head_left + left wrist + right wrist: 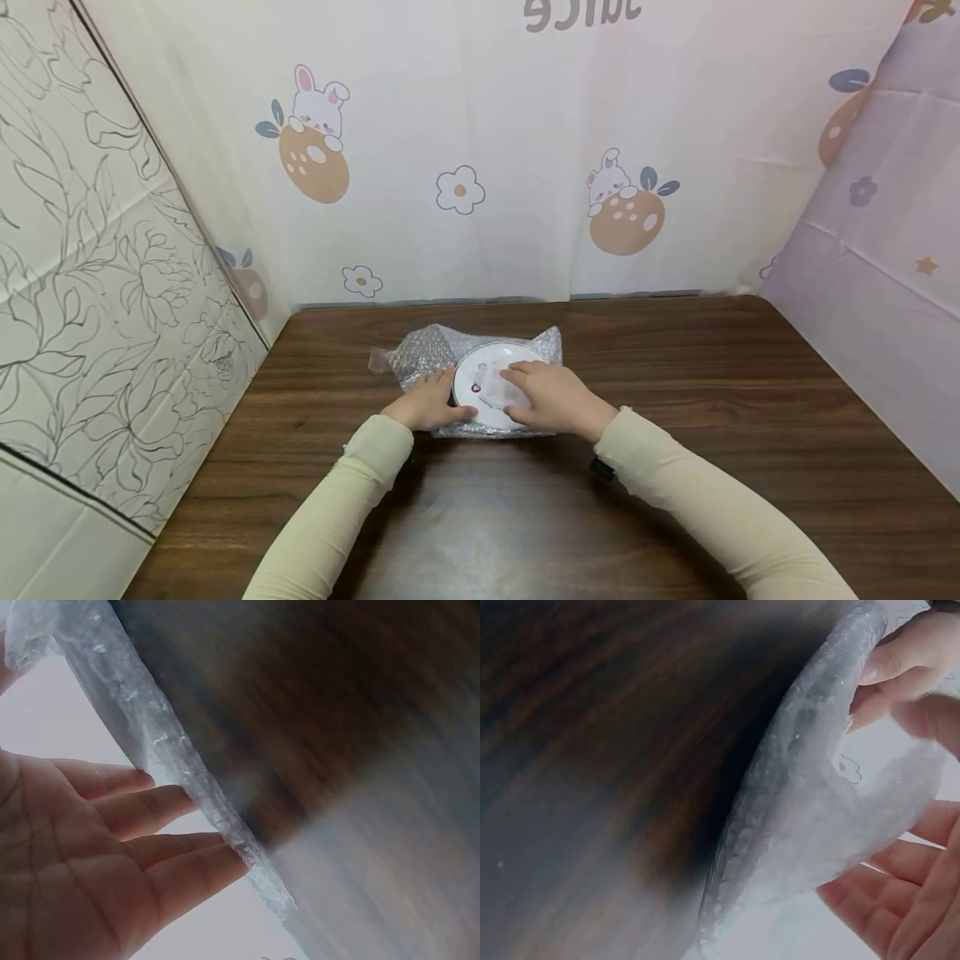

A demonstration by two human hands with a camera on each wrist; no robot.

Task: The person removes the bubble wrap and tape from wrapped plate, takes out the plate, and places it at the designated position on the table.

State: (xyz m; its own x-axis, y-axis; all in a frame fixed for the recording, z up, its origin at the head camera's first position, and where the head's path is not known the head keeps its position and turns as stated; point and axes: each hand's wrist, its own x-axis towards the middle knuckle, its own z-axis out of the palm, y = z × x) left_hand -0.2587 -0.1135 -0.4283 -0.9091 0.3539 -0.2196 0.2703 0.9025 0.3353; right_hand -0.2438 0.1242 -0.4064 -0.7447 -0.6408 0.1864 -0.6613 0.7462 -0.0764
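Observation:
A round white plate-like disc (pixel 480 371) with a small red mark and faint print lies on a sheet of bubble wrap (pixel 423 348) toward the back of the table. At its left edge is my left hand (pixel 427 404), thumb over the rim and fingers reaching onto the wrap. My right hand (pixel 558 400) reaches over the disc's right part with fingers extended. In the left wrist view, the left fingers (pixel 169 866) are nearly straight against the wrap's edge. The right wrist view has a raised flap of bubble wrap (pixel 802 817) beside the right fingers (pixel 907 877); their contact is partly hidden.
The dark wooden table (pixel 487 525) extends around the wrap. Behind it hangs a printed curtain (pixel 525 100) with rabbits and flowers. A panel with flower line drawings (pixel 97 250) stands on the left, and another curtain (pixel 892 267) on the right.

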